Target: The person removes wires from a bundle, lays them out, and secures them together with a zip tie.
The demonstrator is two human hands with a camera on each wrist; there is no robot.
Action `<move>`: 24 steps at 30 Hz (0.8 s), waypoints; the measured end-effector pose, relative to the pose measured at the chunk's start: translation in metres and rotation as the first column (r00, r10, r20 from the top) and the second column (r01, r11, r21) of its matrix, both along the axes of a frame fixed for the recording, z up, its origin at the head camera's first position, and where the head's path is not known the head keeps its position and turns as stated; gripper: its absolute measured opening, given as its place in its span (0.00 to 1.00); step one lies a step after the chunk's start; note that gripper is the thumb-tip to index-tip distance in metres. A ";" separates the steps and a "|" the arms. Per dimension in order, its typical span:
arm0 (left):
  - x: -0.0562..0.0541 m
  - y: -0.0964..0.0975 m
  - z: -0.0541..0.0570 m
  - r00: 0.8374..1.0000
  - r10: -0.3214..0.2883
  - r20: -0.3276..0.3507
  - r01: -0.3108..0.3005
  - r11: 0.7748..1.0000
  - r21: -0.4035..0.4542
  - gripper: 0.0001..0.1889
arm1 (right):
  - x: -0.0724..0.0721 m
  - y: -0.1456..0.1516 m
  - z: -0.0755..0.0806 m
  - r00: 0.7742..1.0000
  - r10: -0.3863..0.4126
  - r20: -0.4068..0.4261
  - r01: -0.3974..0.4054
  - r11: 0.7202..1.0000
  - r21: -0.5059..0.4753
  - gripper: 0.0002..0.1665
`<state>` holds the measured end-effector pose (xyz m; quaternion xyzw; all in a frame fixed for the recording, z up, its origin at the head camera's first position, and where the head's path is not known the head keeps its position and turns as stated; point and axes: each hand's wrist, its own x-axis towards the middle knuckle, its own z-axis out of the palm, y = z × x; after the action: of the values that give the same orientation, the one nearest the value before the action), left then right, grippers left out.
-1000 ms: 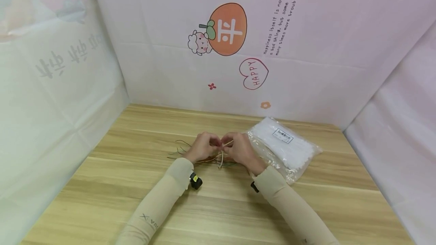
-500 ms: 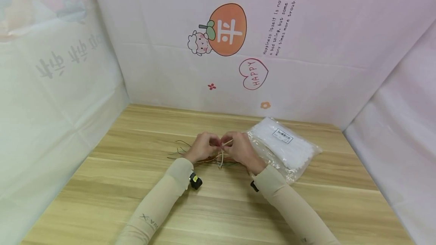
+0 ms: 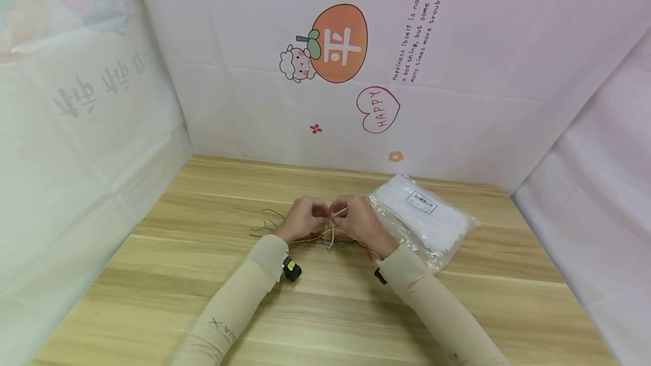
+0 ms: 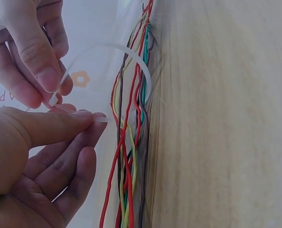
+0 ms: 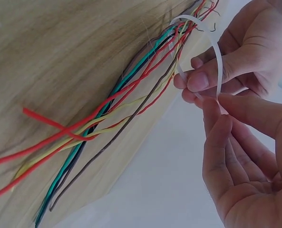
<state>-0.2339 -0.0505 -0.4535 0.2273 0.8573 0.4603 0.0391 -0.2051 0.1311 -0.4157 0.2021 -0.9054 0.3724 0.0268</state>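
Observation:
A white plastic cable tie (image 4: 148, 76) is bent into a wide loop around a bundle of thin wires (image 5: 131, 90) in red, yellow, teal, brown and black. My left hand (image 3: 303, 220) pinches one part of the tie between thumb and forefinger, close beside the wires. Opposite it, my right hand (image 3: 360, 222) pinches the other part with thumb and fingertips. The fingertips of both hands meet just above the bundle, partly hiding the tie's ends. In the right wrist view the loop stands open, with slack around the wires.
A clear plastic bag (image 3: 422, 213) with a label and white contents lies just right of my right hand. Loose wire ends (image 3: 269, 222) spread out left of my left hand. The wooden table (image 3: 325, 315) meets a printed cloth (image 3: 254, 117) at the back.

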 end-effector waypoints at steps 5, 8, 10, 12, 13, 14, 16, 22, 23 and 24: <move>0.000 0.000 0.001 1.000 0.001 -0.005 -0.001 1.000 0.002 0.02 | -0.001 -0.001 0.000 1.000 0.001 -0.004 -0.001 1.000 0.011 0.09; 0.000 0.000 0.001 1.000 0.002 -0.003 -0.002 1.000 0.001 0.02 | -0.001 -0.001 0.001 1.000 -0.001 -0.010 0.002 1.000 0.017 0.09; 0.000 0.000 0.001 1.000 0.003 -0.001 -0.003 1.000 -0.003 0.02 | -0.002 -0.001 0.001 1.000 -0.004 -0.014 0.005 1.000 0.022 0.09; 0.000 0.000 0.000 1.000 0.002 -0.007 -0.002 1.000 -0.005 0.02 | -0.002 -0.001 0.001 1.000 -0.006 -0.017 0.006 1.000 0.025 0.09; 0.000 -0.001 0.001 1.000 0.002 -0.008 -0.002 1.000 -0.004 0.02 | -0.002 -0.001 0.001 1.000 -0.006 -0.019 0.007 1.000 0.027 0.09; 0.000 -0.001 0.001 1.000 0.004 -0.009 -0.004 1.000 -0.004 0.02 | -0.002 -0.001 0.001 1.000 -0.006 -0.017 0.006 1.000 0.027 0.09; 0.000 -0.001 0.001 1.000 0.006 -0.012 -0.007 1.000 -0.006 0.02 | -0.002 -0.001 0.001 1.000 0.001 -0.015 0.000 1.000 0.029 0.09; 0.001 -0.002 0.002 1.000 0.011 0.000 -0.011 1.000 -0.012 0.03 | -0.002 -0.001 0.001 1.000 -0.002 0.000 0.002 0.999 0.047 0.09; 0.001 -0.002 0.002 1.000 0.009 0.002 -0.009 1.000 -0.010 0.03 | -0.002 -0.001 0.001 1.000 -0.004 0.001 0.004 0.999 0.046 0.09; 0.001 -0.002 0.002 1.000 0.008 0.002 -0.008 1.000 -0.010 0.03 | -0.003 -0.001 0.001 1.000 -0.006 0.002 0.006 0.999 0.046 0.09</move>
<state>-0.2328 -0.0522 -0.4513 0.2230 0.8604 0.4565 0.0394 -0.2077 0.1306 -0.4149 0.1997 -0.9142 0.3518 0.0222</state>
